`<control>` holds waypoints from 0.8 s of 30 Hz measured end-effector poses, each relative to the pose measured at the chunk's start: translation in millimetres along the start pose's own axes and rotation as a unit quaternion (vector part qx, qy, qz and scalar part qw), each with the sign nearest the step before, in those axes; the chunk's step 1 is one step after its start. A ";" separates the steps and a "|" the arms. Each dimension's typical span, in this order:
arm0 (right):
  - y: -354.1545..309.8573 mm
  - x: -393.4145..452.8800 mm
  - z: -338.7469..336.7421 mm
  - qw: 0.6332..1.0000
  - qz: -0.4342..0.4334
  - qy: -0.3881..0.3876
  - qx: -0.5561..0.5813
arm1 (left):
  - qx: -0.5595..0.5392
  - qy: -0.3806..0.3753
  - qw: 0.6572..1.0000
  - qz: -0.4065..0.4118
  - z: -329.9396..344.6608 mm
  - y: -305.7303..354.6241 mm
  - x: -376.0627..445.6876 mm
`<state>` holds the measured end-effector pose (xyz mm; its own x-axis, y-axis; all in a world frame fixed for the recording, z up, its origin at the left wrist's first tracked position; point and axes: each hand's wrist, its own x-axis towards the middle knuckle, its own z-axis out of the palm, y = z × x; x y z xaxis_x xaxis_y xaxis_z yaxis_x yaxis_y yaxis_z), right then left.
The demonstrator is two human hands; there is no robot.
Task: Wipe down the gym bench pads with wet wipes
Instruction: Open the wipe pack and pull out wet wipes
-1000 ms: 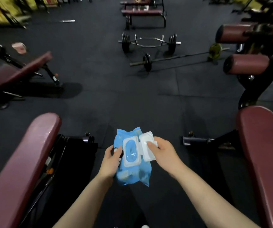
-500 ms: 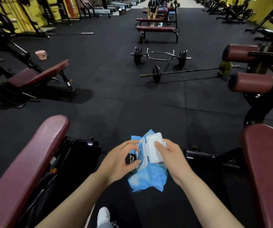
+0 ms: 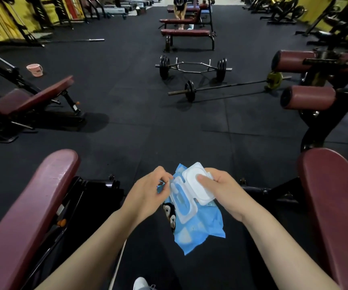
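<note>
Head view, one moment. Blue wet-wipe pack (image 3: 198, 229) held in the air low at centre, above the dark rubber floor (image 3: 127, 130), between two maroon bench pads: left pad (image 3: 28, 210) and right pad (image 3: 334, 206), both well apart from the pack. White flip lid (image 3: 198, 186) stands swung open to the pack's right. Right hand (image 3: 225, 193): grip closed round the pack's upper right edge, thumb lying flat on the open lid. Left hand (image 3: 148, 195): fingers curled, fingertips pinching at the upper left of the white dispenser frame (image 3: 181, 203); what the pinch has hold of cannot be told. Cartoon print shows on the pack's left side. Further off on the floor: hex bar (image 3: 193, 68), loaded barbell (image 3: 227, 86), pink bucket (image 3: 35, 70), flat bench (image 3: 186, 33).
</note>
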<state>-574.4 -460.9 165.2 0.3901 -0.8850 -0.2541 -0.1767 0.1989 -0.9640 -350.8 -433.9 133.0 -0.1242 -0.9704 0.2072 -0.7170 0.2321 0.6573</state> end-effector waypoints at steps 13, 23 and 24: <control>1.2 11.3 23.6 0.998 0.003 -0.056 -0.005 | -0.022 -0.128 0.988 0.081 -20.9 -16.6 -14.1; -5.3 21.3 38.4 0.999 -0.001 -0.007 -0.054 | -0.134 -0.108 0.979 -0.105 -32.7 -10.8 -21.8; -4.3 22.6 41.1 0.998 -0.004 0.020 -0.065 | -0.134 -0.103 0.978 -0.123 -31.5 -10.5 -23.6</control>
<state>-527.7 -464.5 160.4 0.3559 -0.9032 -0.2401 -0.2897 0.1376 -0.9472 -318.7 -411.4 144.0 -0.1248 -0.9857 -0.1136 -0.5403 -0.0285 0.8410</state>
